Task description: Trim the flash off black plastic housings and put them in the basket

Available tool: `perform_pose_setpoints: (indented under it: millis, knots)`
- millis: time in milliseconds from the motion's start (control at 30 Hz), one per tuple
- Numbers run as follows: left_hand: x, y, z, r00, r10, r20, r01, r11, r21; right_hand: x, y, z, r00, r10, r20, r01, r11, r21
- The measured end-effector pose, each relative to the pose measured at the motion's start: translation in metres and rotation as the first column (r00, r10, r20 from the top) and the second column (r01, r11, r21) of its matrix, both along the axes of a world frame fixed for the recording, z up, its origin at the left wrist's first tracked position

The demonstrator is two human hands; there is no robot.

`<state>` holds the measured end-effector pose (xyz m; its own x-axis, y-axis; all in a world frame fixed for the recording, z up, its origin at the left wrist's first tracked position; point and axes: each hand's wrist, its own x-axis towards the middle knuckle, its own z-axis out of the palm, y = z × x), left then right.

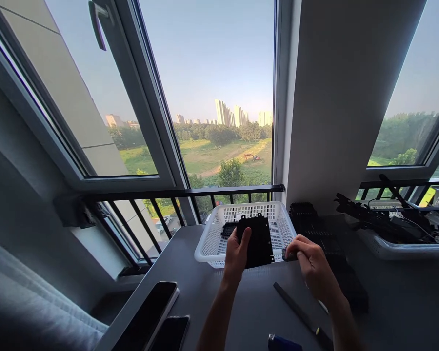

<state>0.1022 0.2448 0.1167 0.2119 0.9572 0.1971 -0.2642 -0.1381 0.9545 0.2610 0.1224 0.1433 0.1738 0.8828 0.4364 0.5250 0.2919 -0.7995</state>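
Observation:
My left hand (236, 258) grips a flat black panel (258, 241) with small tabs along its edges, the thumb lying across its face. The panel is tilted up in front of a white plastic basket (202, 251). Inside the basket, partly behind the panel, is another black piece (227, 228). To the right of the panel, my right hand (312, 265) is closed in a pinch on a small dark object (289, 254), apart from the panel. Its kind is too dark to make out.
Two phones (149, 312) (171, 334) lie at the table's left. In front are a long dark tool (296, 307) with a yellow mark and a blue object (283, 343). Black parts (347, 280) lie right, beside another white basket (384, 248) heaped with black pieces and cables. A railing (205, 191) runs behind.

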Motion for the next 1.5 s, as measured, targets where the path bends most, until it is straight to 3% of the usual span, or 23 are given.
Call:
perform_pose_setpoints:
  millis: [100,233,333,400,467,533,600,667,733,800,900,967,1033,1100,1167,1233,1300,1400,1467,1500]
  knots:
    - [-0.002,-0.005,0.005,0.997,-0.054,0.055,0.055,0.998,-0.024,0.008,-0.013,0.006,0.998,-0.002,-0.070,0.004,0.999,0.036]
    - [-0.006,-0.011,0.003,0.996,-0.052,0.074,0.056,0.997,-0.056,-0.003,-0.019,-0.003,0.997,0.066,-0.034,-0.069,0.992,-0.103]
    - [-0.011,-0.014,-0.002,1.000,-0.026,-0.003,0.026,0.999,-0.019,-0.023,-0.016,-0.030,0.981,0.186,-0.053,-0.193,0.963,-0.190]
    - [-0.015,-0.017,-0.005,0.994,0.055,-0.099,-0.049,0.997,0.058,-0.033,-0.016,-0.053,0.949,0.278,-0.149,-0.310,0.907,-0.285]
    - [-0.020,-0.021,-0.007,0.972,0.115,-0.205,-0.078,0.980,0.181,-0.035,-0.018,-0.073,0.957,0.206,-0.203,-0.266,0.904,-0.335]
    - [-0.024,-0.026,-0.007,0.954,0.097,-0.284,-0.002,0.948,0.318,-0.029,-0.022,-0.084,0.952,0.111,-0.284,-0.196,0.936,-0.294]
    - [-0.027,-0.031,-0.005,0.943,0.038,-0.331,0.122,0.885,0.449,-0.019,-0.025,-0.084,0.872,0.056,-0.487,-0.197,0.950,-0.244]
    - [-0.027,-0.035,-0.002,0.923,0.002,-0.386,0.229,0.801,0.552,-0.011,-0.027,-0.076,0.735,0.065,-0.675,-0.264,0.944,-0.196]
    - [-0.024,-0.038,0.001,0.890,-0.004,-0.456,0.313,0.733,0.605,-0.008,-0.026,-0.065,0.628,0.088,-0.773,-0.328,0.931,-0.160]
    - [-0.021,-0.039,0.004,0.862,0.021,-0.506,0.350,0.697,0.625,-0.008,-0.025,-0.056,0.583,0.084,-0.808,-0.331,0.933,-0.142]
    - [-0.017,-0.036,0.008,0.877,0.048,-0.478,0.304,0.715,0.630,-0.010,-0.023,-0.049,0.571,0.043,-0.820,-0.260,0.957,-0.131]
    - [-0.016,-0.031,0.011,0.928,-0.006,-0.373,0.230,0.796,0.560,-0.009,-0.023,-0.048,0.577,0.009,-0.816,-0.193,0.973,-0.125]
    - [-0.014,-0.025,0.012,0.965,-0.121,-0.231,0.204,0.902,0.381,-0.006,-0.023,-0.046,0.596,-0.032,-0.802,-0.112,0.986,-0.123]
    - [-0.012,-0.022,0.012,0.954,-0.268,-0.134,0.288,0.942,0.171,-0.003,-0.023,-0.042,0.625,-0.066,-0.778,-0.048,0.991,-0.123]
    - [-0.008,-0.022,0.011,0.901,-0.420,-0.113,0.426,0.904,0.039,-0.001,-0.022,-0.037,0.664,-0.079,-0.744,-0.014,0.993,-0.118]
    - [-0.004,-0.025,0.009,0.850,-0.513,-0.122,0.515,0.857,-0.010,0.001,-0.020,-0.033,0.716,-0.079,-0.694,0.003,0.994,-0.111]
    - [-0.001,-0.028,0.008,0.843,-0.525,-0.118,0.524,0.851,-0.043,0.003,-0.020,-0.035,0.779,-0.086,-0.621,0.018,0.993,-0.115]
    - [-0.002,-0.025,0.007,0.890,-0.445,-0.096,0.436,0.894,-0.100,0.007,-0.023,-0.052,0.900,-0.161,-0.405,0.092,0.979,-0.184]
    - [-0.006,-0.019,0.007,0.927,-0.368,-0.077,0.357,0.926,-0.119,0.008,-0.029,-0.072,0.957,-0.279,-0.083,0.246,0.927,-0.283]
    - [-0.008,-0.015,0.007,0.942,-0.330,-0.065,0.321,0.939,-0.123,0.007,-0.031,-0.084,0.939,-0.312,0.146,0.344,0.875,-0.340]
